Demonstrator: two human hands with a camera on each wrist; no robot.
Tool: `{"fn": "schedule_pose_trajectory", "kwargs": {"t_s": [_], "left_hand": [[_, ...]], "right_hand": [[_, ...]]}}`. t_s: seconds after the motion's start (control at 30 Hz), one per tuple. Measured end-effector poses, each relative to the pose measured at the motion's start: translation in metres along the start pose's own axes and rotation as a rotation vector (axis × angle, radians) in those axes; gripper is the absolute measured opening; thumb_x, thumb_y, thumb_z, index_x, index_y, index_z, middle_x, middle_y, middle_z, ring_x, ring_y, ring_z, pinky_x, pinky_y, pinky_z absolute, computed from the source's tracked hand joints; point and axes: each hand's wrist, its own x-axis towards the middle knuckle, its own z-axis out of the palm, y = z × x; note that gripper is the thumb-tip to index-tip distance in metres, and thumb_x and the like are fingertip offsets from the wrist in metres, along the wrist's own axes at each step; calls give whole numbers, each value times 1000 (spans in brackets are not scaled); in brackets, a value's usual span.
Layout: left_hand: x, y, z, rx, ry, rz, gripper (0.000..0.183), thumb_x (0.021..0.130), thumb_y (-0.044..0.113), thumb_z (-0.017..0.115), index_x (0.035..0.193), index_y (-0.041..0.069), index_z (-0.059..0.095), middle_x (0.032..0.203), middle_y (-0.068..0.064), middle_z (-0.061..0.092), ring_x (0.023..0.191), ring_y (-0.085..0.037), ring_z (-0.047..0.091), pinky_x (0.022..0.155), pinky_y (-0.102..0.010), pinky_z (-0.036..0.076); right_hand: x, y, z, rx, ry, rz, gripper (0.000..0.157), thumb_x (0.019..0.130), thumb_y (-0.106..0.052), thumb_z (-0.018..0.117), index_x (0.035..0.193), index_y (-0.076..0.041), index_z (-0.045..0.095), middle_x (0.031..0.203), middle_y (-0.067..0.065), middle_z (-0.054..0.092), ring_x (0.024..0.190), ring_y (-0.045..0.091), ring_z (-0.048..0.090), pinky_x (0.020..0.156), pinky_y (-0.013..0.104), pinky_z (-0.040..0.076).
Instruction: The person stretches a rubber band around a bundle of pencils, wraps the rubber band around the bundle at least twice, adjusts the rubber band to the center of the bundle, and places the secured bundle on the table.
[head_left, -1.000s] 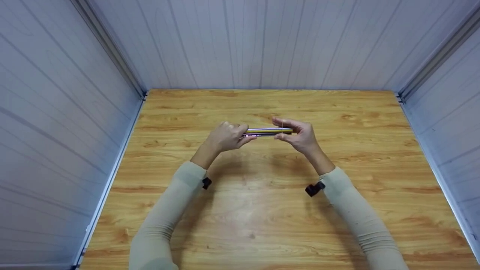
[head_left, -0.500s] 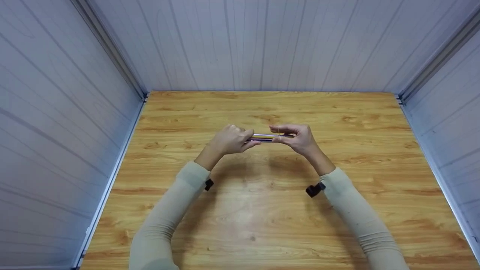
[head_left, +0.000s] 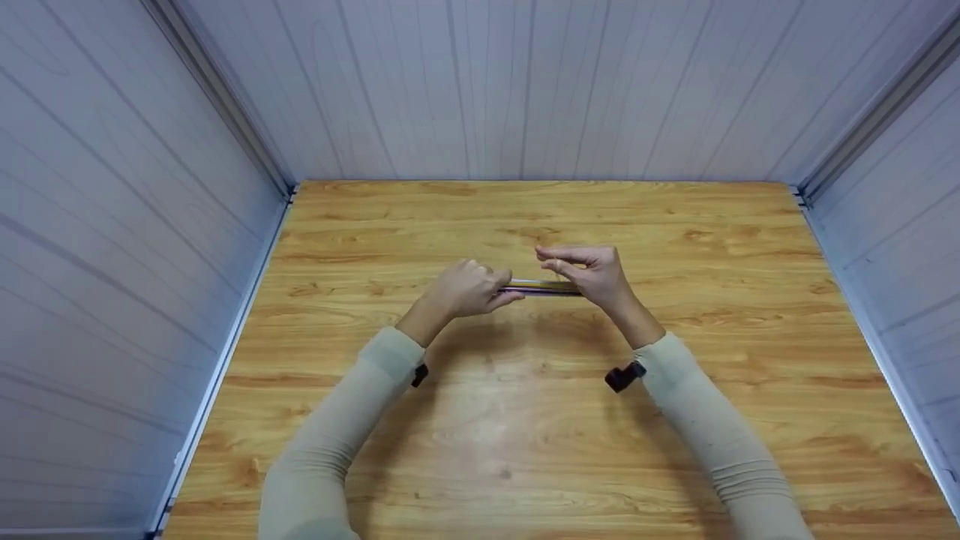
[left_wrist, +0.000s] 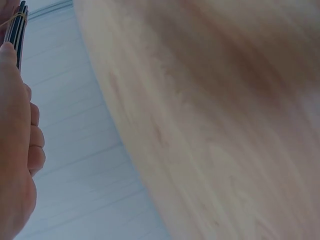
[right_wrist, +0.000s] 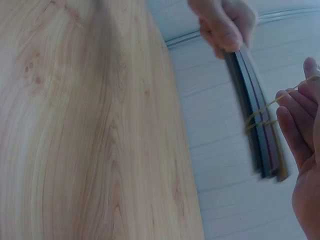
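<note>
A bundle of slim pencils [head_left: 541,287], with yellow, purple and silvery sides, is held level above the table. My left hand [head_left: 466,289] grips its left end, thumb along the near side. At the other end, my right hand [head_left: 591,271] has thumb and fingertips close together. The right wrist view shows a thin yellow rubber band [right_wrist: 257,123] looped around the bundle and stretched out to the fingers of the right hand [right_wrist: 304,115]. Blunt ends of the pencils [right_wrist: 267,172] stick out past the band. Much of the left half is hidden inside my left hand.
The wood-patterned table [head_left: 495,435] lies below both hands. Pale panels close it in: a back wall [head_left: 487,90], a left wall [head_left: 97,247] and a right wall [head_left: 892,225]. A small black wrist camera [head_left: 625,376] sits at the right sleeve.
The bundle and left hand have come slightly nearer and to the right. The right thumb has moved from beside the bundle up to the other fingers, drawing the rubber band out.
</note>
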Motion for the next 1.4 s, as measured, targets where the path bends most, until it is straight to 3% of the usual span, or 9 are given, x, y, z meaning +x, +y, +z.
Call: {"fn": "schedule_pose_trajectory", "kwargs": {"t_s": [0.27,0.4,0.53,0.67,0.73,0.9,1.07,1.23,1.4], "left_hand": [[-2,4,14,-31,-50,-58,46,116,46,62,93,7,66,65,-1,56,58,-12,42,56,-36,53],[0,-2,13,-52,-66,-123,47,117,46,59,95,5,68,66,-3,56,58,-12,39,55,-32,44],[0,-12,8,-69,-68,-197,48,118,45,59,98,3,69,70,-10,65,58,-13,42,55,-33,46],[-1,-21,7,-89,-43,-242,47,117,43,61,96,1,66,67,-5,54,60,-17,43,56,-41,51],[-2,-24,8,-91,-35,-276,47,117,42,60,95,1,64,68,-1,45,61,-18,42,57,-42,48],[0,-26,8,-85,-30,-367,50,117,44,59,90,4,63,67,1,39,60,-17,38,56,-34,35],[7,-16,9,-322,1,-482,48,119,42,56,82,11,53,67,4,37,58,-13,34,56,-27,28],[17,1,6,-632,105,-639,48,121,43,51,80,19,47,67,6,40,57,-10,32,56,-26,28],[30,16,7,-810,219,-741,51,121,44,49,76,21,44,64,8,40,54,-7,33,53,-22,28]], "right_hand": [[9,-8,-1,148,14,-22,10,100,16,72,104,23,78,108,1,88,103,8,86,91,24,67],[7,-9,-2,180,-39,-6,13,101,10,74,106,22,79,108,0,88,103,10,86,90,23,67],[4,-10,-1,226,-107,-17,20,101,4,77,105,24,77,113,4,87,107,12,86,90,23,66],[2,-10,0,306,-174,-63,22,103,3,75,103,25,77,116,12,85,114,17,85,96,27,66],[1,-10,1,341,-208,-81,19,103,6,73,105,24,78,118,11,84,118,17,83,100,29,65],[-2,-11,4,291,-230,-156,12,99,17,71,107,23,78,122,7,82,128,16,79,108,30,62],[0,-9,7,120,-170,-306,26,95,9,81,120,16,78,138,11,75,142,16,70,116,29,57],[3,-9,14,-53,-43,-456,48,96,-14,87,137,8,74,154,15,65,154,21,60,122,30,53],[5,-11,20,-112,107,-483,57,98,-25,86,146,1,69,162,6,58,158,17,55,126,29,50]]}}
